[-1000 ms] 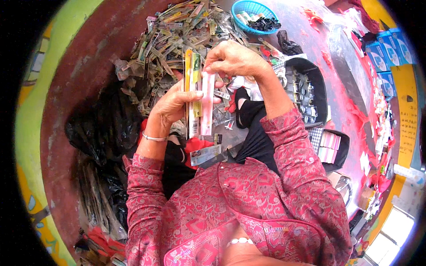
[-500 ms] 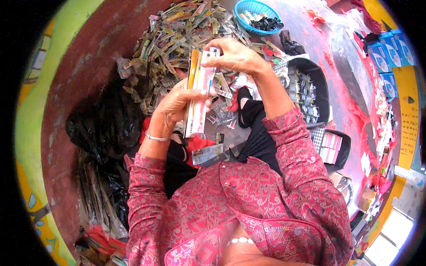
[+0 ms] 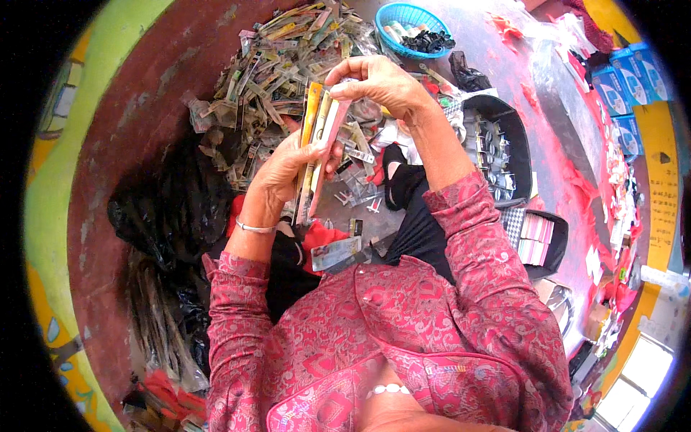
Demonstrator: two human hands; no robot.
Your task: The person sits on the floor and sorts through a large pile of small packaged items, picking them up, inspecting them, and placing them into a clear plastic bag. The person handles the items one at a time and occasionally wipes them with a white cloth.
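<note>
Upright in front of me is a long, narrow packet (image 3: pixel 330 129), pale pink and white with a yellow edge strip. My left hand (image 3: pixel 282 162) is closed round its middle, thumb on the near face and fingertips at the far edge. My right hand (image 3: pixel 385 85) pinches the packet's top end between thumb and bent fingers. Exactly what lies inside it cannot be made out. Beyond my hands spreads a large heap of similar slim packets (image 3: pixel 270 72). Below, a flat clear packet (image 3: pixel 336 253) lies by my legs.
A blue basket (image 3: pixel 384 23) with rolls and black pieces stands at the far side. To the right are a black bin (image 3: pixel 527 147) of small metallic parts and a smaller bin (image 3: pixel 560 248) of pink-striped boxes. Black plastic bags (image 3: pixel 169 205) lie at left.
The packet has turned in my hands, so its broad face now shows narrower and its edges look separated. My right hand has shifted slightly left and up at its top.
</note>
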